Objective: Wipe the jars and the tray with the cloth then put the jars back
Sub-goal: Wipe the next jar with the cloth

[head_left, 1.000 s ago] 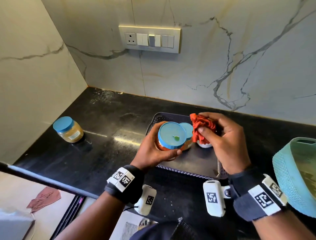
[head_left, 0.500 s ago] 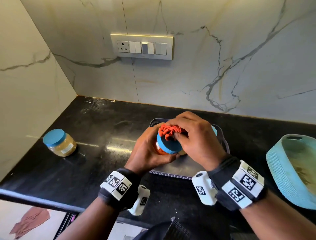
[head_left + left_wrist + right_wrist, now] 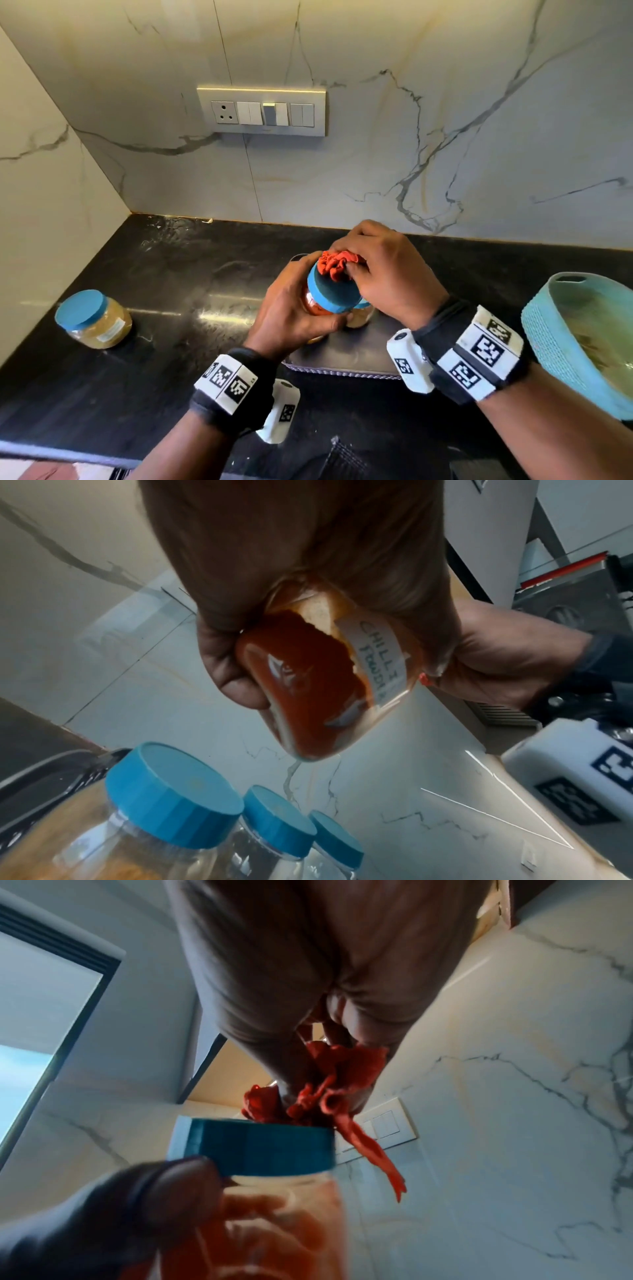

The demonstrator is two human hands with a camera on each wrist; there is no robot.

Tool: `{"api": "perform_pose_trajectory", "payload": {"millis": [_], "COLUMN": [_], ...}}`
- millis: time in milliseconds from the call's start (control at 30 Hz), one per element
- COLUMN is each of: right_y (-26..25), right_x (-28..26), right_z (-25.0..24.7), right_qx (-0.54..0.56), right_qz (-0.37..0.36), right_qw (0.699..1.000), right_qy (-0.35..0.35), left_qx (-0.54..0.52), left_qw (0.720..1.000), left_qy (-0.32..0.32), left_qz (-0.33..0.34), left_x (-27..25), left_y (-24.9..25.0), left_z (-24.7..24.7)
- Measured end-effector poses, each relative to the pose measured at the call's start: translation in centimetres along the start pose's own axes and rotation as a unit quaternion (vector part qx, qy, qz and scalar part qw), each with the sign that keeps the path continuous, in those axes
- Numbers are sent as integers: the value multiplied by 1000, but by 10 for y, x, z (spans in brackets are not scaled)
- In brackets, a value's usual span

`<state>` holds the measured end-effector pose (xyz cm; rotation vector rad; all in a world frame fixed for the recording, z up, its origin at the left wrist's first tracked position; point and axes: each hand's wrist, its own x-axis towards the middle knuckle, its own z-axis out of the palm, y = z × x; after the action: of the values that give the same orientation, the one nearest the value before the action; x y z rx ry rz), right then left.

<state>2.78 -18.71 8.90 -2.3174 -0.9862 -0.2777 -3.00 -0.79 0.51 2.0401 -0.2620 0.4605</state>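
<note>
My left hand (image 3: 294, 308) grips a clear jar of red chilli powder (image 3: 308, 674) with a blue lid (image 3: 329, 293), held tilted above the dark tray (image 3: 342, 370). My right hand (image 3: 387, 270) holds a bunched red cloth (image 3: 334, 265) pressed on top of that lid (image 3: 260, 1148). The cloth (image 3: 329, 1091) hangs past the lid's edge. Three more blue-lidded jars (image 3: 171, 799) stand in the tray below, mostly hidden behind my hands in the head view. Another blue-lidded jar (image 3: 94, 318) of tan powder stands on the black counter (image 3: 171, 291) to the left.
A teal woven basket (image 3: 548, 329) sits on the counter at the right. The marble wall with a switch panel (image 3: 262, 111) rises behind, and a side wall closes the left. The counter's front edge (image 3: 68, 455) runs below my wrists.
My right hand brought the cloth from beside the jar onto its lid. The left hand lifted and tilted the jar a little; the view shifted downward.
</note>
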Motion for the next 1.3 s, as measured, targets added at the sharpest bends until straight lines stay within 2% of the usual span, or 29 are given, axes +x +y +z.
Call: {"api": "perform_pose_trajectory", "payload": {"millis": [167, 300, 367, 433, 533, 633, 733, 867, 933, 1133, 1200, 1300], "right_y": [-21, -12, 0, 9, -2, -16, -4, 15, 6, -6, 10, 24], "right_x": [1, -18, -17, -9, 0, -13, -28, -13, -2, -28, -29, -14], "right_z": [3, -8, -12, -12, -2, 3, -7, -9, -5, -12, -18, -23], "right_qx": [26, 23, 8, -2, 23, 49, 39, 4, 24, 56, 28, 13], "right_qz": [-49, -56, -31, -5, 7, -30, -43, 24, 22, -46, -43, 3], "right_qw": [998, 995, 997, 999, 1000, 998, 996, 1000, 999, 996, 997, 1000], "right_qy": [-33, -74, -67, -32, 5, -30, -70, -8, 4, -60, -55, -17], "left_qx": [-8, -8, -17, -4, 13, 30, 39, 50, 56, 54, 43, 43], "left_qw": [1000, 1000, 1000, 1000, 999, 999, 998, 998, 997, 998, 999, 999], "left_qy": [3, 15, 13, 6, 0, 1, 4, -10, -11, 8, 13, -4], "left_qz": [-12, 3, 2, 12, 34, 45, 45, 48, 49, 33, 17, 21], "left_x": [8, 8, 8, 8, 12, 17, 15, 12, 14, 17, 15, 14], "left_y": [-3, -7, -8, -7, 2, 1, -5, 1, 6, 1, 2, 10], "left_z": [-9, -16, -13, -8, -4, -12, -20, -9, -4, -12, -8, 2]}}
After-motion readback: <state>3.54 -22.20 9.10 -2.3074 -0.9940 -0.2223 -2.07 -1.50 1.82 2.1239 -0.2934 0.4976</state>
